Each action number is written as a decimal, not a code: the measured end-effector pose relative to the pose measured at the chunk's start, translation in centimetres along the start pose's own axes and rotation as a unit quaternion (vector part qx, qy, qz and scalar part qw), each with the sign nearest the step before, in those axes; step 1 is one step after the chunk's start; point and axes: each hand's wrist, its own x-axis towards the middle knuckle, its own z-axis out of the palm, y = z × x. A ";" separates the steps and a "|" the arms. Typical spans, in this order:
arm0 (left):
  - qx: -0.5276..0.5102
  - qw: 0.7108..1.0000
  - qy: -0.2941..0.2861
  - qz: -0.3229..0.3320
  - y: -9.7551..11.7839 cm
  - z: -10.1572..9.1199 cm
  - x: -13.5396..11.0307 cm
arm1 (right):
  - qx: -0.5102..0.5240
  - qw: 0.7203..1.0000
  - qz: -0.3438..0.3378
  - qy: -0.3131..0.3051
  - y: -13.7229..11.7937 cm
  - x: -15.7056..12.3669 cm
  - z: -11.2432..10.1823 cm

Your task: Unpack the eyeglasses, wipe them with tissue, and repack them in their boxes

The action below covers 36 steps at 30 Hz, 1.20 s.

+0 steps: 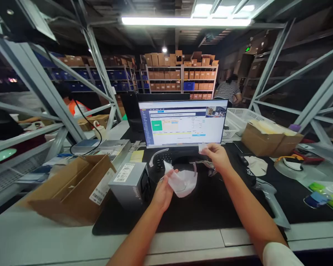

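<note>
My left hand (163, 191) is closed on a thin, crumpled white sheet (184, 183), which hangs over the black mat (199, 216). Whether it is paper or plastic film I cannot tell. Higher up and to the right, my right hand (218, 157) pinches a small white piece (202, 146) in front of the monitor's (183, 127) lower edge. Just left of my left hand stands a grey box (126, 188) with a white label on top. A dark keyboard (158, 162) lies partly hidden behind the sheet.
An open cardboard box (72, 192) is at the left. A handheld scanner (272, 201) lies near my right forearm, with a bottle (318, 198) farther right. Cardboard boxes (262, 138) and white baskets (233, 127) are behind. A person in stripes (228, 90) is beyond.
</note>
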 end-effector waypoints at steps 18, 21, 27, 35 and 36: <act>0.016 0.984 -0.136 -0.117 1.2 -3.2 0.9 | -0.237 0.874 -0.034 -0.423 -0.1 -4.1 4.4; 0.040 0.992 -0.071 -0.101 0.9 -2.7 0.4 | -0.260 0.878 -0.065 -0.397 -0.2 -4.5 4.5; 0.053 0.994 -0.058 -0.080 0.8 -1.1 -0.3 | -0.199 0.872 0.017 -0.446 0.2 -4.9 4.6; 0.058 0.997 -0.050 -0.024 0.8 -0.3 -0.5 | -0.101 0.917 0.129 -0.364 0.9 -4.2 4.3; 0.066 0.997 -0.045 -0.013 0.7 -0.3 -0.5 | -0.103 0.931 0.139 -0.321 0.9 -4.1 4.4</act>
